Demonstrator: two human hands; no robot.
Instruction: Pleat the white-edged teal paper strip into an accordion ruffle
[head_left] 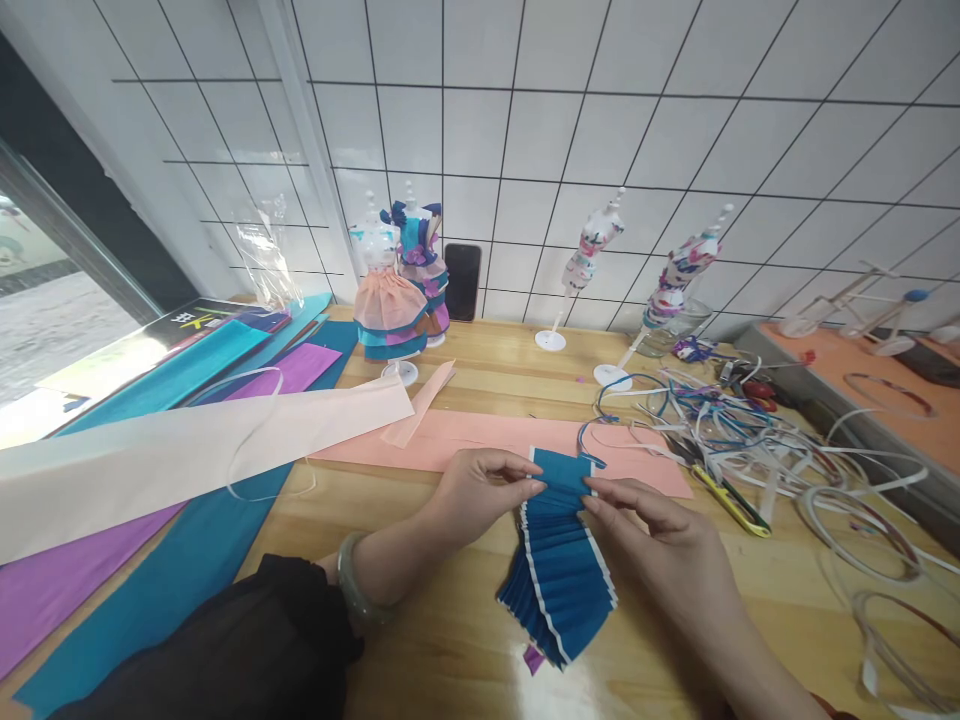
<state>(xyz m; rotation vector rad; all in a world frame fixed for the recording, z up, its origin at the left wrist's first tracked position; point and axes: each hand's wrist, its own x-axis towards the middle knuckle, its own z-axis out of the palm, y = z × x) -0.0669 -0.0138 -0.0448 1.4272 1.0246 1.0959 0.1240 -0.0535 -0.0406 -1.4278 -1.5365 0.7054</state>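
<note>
A pleated strip of blue crepe paper with a white edge (pixel 559 545) hangs between my two hands above the wooden table (pixel 450 640). My left hand (pixel 480 490) pinches its upper left end with thumb and fingers closed. My right hand (pixel 652 535) pinches the upper right end in the same way. The lower folds fan out toward me. A pink paper strip (pixel 487 440) lies flat just behind the hands.
Long strips of cream (pixel 150 460), purple (pixel 60 580) and teal paper (pixel 187 560) cover the left side. Dressed mini mannequins (pixel 394 300) stand at the back, a phone (pixel 462 282) leans on the tiled wall. Tangled ribbons (pixel 720 420) and yellow-handled scissors (pixel 731 500) lie at right.
</note>
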